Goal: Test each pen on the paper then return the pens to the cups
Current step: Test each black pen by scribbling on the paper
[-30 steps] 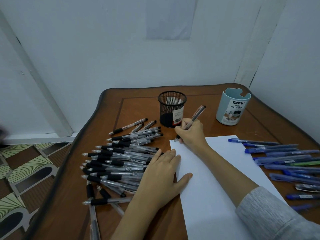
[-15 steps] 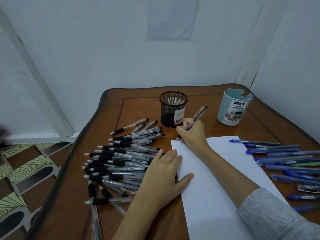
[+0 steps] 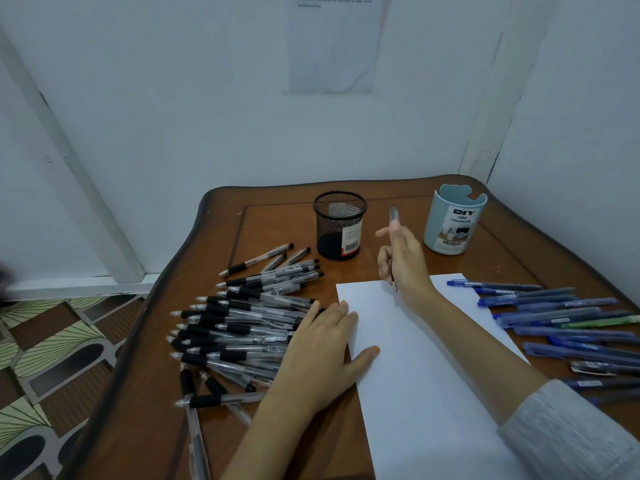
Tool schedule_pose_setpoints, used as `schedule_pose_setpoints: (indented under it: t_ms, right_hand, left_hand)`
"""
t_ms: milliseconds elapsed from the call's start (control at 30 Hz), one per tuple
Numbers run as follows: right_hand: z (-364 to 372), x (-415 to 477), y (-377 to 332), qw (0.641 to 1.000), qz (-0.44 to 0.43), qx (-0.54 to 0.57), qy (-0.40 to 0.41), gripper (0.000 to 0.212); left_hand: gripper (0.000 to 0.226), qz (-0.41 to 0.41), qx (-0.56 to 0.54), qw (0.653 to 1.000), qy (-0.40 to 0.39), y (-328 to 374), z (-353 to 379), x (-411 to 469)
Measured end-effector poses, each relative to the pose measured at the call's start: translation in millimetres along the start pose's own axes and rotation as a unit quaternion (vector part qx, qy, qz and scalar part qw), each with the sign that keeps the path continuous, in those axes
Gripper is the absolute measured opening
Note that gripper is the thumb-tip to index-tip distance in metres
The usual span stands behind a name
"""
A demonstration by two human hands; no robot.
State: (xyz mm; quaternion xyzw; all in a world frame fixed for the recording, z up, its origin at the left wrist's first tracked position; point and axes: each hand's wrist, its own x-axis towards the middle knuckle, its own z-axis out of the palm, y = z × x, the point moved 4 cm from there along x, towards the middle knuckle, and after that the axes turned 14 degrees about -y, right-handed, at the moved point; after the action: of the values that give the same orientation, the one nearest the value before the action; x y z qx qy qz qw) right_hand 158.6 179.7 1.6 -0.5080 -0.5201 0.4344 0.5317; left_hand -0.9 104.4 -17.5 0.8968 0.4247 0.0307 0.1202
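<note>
Now the right hand [image 3: 403, 268] sits further toward 3 o'clock along the top edge of the paper [image 3: 415, 368] than half a second ago. The pen [image 3: 393, 216] it holds stands almost upright instead of slanting toward 1 o'clock. Thumb and lower fingers curl round the barrel while the forefinger sticks out loose; blur hides the finer grip. The tip hangs at the paper's 12 o'clock edge, and I cannot tell whether it touches. No ink mark shows on the sheet. The left hand [image 3: 322, 348] lies flat as before, fingers straight and gripping nothing. Its palm is over the black pens [image 3: 242, 327] at the paper's 9 o'clock, with the thumb on the sheet. I judge this pen's test is ending and it heads for a cup: the mesh cup [image 3: 339, 223] at 11 o'clock or the blue cup [image 3: 455, 223] at 1 o'clock. Blue pens [image 3: 554, 317] wait at 3 o'clock.
</note>
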Motion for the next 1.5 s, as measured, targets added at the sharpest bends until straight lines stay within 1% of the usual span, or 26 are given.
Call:
schedule_pose_setpoints:
  t_ms: [100, 167, 233, 300, 333, 467, 667, 733, 833, 933, 1000, 1033, 1100, 1133, 1200, 1267, 1367, 1433, 1500]
  right_hand:
    - [-3.2, -12.5, -4.2, 0.997, -0.009, -0.065, -0.029, 0.027]
    - [-8.4, -17.7, -5.4, 0.998, -0.002, -0.059, -0.027, 0.02]
    - [-12.4, -22.8, -8.4, 0.999, -0.008, -0.038, -0.033, 0.008]
    - [-14.2, -27.7, -11.8, 0.999, -0.013, -0.02, -0.048, 0.003]
    - [-14.9, -29.4, -13.0, 0.998, -0.01, -0.015, -0.055, 0.005]
    - [-18.4, -33.1, -15.2, 0.997, 0.025, -0.016, -0.072, 0.022]
    - [-24.9, -36.4, -18.9, 0.995, -0.014, -0.081, -0.05, 0.025]
    - [-26.6, -33.5, -15.6, 0.994, -0.013, -0.099, -0.043, 0.025]
    - [-31.9, -21.2, -6.7, 0.998, 0.032, -0.051, -0.02, 0.022]
    - [-36.5, -4.2, -0.9, 0.997, 0.073, -0.033, -0.009, 0.025]
    - [-37.9, 8.9, 2.0, 0.996, 0.075, -0.05, 0.0, 0.023]
    - [-39.2, 16.4, 3.7, 0.995, 0.074, -0.067, 0.017, 0.025]
    - [-41.7, 31.0, 4.6, 0.985, 0.074, -0.138, 0.066, 0.028]
    - [-42.1, 37.4, 3.8, 0.977, 0.076, -0.177, 0.087, 0.027]
    - [-41.5, 48.7, 4.6, 0.966, 0.083, -0.22, 0.11, 0.024]
    - [-41.0, 58.6, 11.4, 0.958, 0.097, -0.246, 0.113, 0.023]
    - [-38.2, 65.5, 23.7, 0.949, 0.114, -0.279, 0.088, 0.025]
    - [-36.8, 65.4, 28.0, 0.944, 0.098, -0.302, 0.086, 0.027]
    - [-33.3, 57.6, 25.3, 0.929, 0.047, -0.349, 0.109, 0.02]
  left_hand:
    - [0.064, -0.004, 0.005, 1.0, -0.012, 1.1, 0.0, 0.3]
    - [0.064, -0.003, 0.006, 1.0, -0.014, 1.7, -0.3, 0.2]
    - [0.064, -0.001, 0.003, 1.0, -0.013, 1.9, -1.6, -0.6]
    - [0.064, 0.0, 0.001, 1.0, -0.012, 2.4, -2.5, -1.4]
    - [0.064, -0.002, 0.001, 1.0, -0.012, 2.8, -2.8, -2.0]
    - [0.063, -0.005, 0.004, 1.0, -0.016, 3.5, -3.3, -2.6]
    - [0.064, -0.001, 0.0, 1.0, -0.024, 3.3, -3.7, -3.1]
    - [0.063, 0.004, 0.0, 1.0, -0.017, 3.7, -4.5, -3.1]
    - [0.058, 0.017, -0.001, 1.0, -0.008, 5.6, -6.4, -2.6]
    - [0.063, 0.022, -0.013, 0.999, -0.021, 4.9, -6.9, -3.8]
    - [0.068, 0.026, -0.023, 0.999, -0.037, 2.5, -7.9, -4.9]
    - [0.069, 0.029, -0.027, 0.998, -0.047, 1.0, -8.4, -5.0]
    - [0.071, 0.029, -0.04, 0.997, -0.064, -1.9, -9.7, -4.6]
    - [0.071, 0.028, -0.048, 0.996, -0.069, -3.0, -10.2, -4.1]
    - [0.072, 0.03, -0.057, 0.995, -0.078, -3.6, -10.4, -3.5]
    - [0.072, 0.032, -0.058, 0.994, -0.088, -4.1, -10.3, -3.4]
    - [0.076, 0.039, -0.066, 0.992, -0.101, -4.9, -10.9, -3.6]
    - [0.079, 0.044, -0.072, 0.991, -0.107, -5.2, -11.1, -3.8]
    - [0.079, 0.043, -0.075, 0.99, -0.108, -6.0, -11.3, -4.3]
